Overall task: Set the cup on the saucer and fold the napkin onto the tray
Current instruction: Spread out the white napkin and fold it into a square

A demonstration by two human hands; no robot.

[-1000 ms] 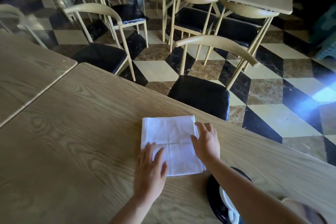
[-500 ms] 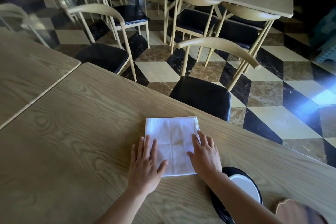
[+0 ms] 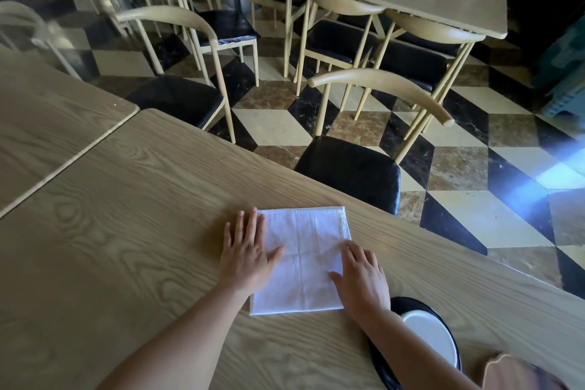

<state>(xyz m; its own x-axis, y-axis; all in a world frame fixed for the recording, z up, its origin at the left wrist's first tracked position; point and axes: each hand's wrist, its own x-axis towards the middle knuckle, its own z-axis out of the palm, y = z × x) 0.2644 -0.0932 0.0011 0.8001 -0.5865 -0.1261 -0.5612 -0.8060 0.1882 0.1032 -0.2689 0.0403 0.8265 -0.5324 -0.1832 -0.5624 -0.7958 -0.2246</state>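
Head view: the right forearm crosses over a round black tray (image 3: 441, 315) with a white dish (image 3: 433, 337) on it, hiding the near-left part of both; whether that dish is the saucer cannot be told, and no cup shows. The frame's lower right corner cuts off a brownish object (image 3: 519, 372).

The white napkin (image 3: 304, 260) lies flat on the wooden table (image 3: 126, 247), just left of the tray, folded to a rectangle with creases crossing its middle. Its long axis runs away from the person, leaning slightly right at the far end.

The left hand (image 3: 245, 255) lies palm down, fingers spread flat, on the napkin's left edge, gripping nothing. The right hand (image 3: 362, 279) presses flat on the near right corner, likewise unclenched.
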